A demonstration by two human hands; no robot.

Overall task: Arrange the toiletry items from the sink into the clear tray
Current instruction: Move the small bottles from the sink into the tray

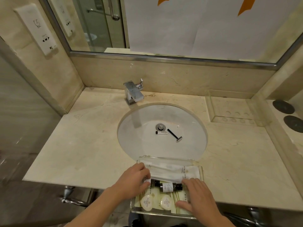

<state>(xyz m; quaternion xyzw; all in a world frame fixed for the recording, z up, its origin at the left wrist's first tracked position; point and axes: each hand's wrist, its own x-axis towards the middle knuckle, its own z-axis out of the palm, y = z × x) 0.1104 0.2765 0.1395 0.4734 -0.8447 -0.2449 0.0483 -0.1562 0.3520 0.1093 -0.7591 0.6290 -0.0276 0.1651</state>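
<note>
A clear tray (pixel 167 158) sits at the counter's front edge, overhanging the white sink (pixel 139 115). It holds white sachets at the back, two dark bottles (pixel 170 187) in the middle and two round soaps (pixel 166 202) in front. My left hand (pixel 131 179) rests on the tray's left side, fingers on the left bottle. Spread flat over the tray's right side is my right hand (pixel 196 195), touching the right bottle's cap. In the basin lie a small white tube (pixel 161 132) and a black razor (pixel 174 135), beside the drain (pixel 160 127).
A chrome faucet (pixel 133 92) stands behind the sink. A second clear tray (pixel 229 110) sits at the counter's back right, with two dark round coasters (pixel 283 106) beyond it. A mirror and wall sockets are behind.
</note>
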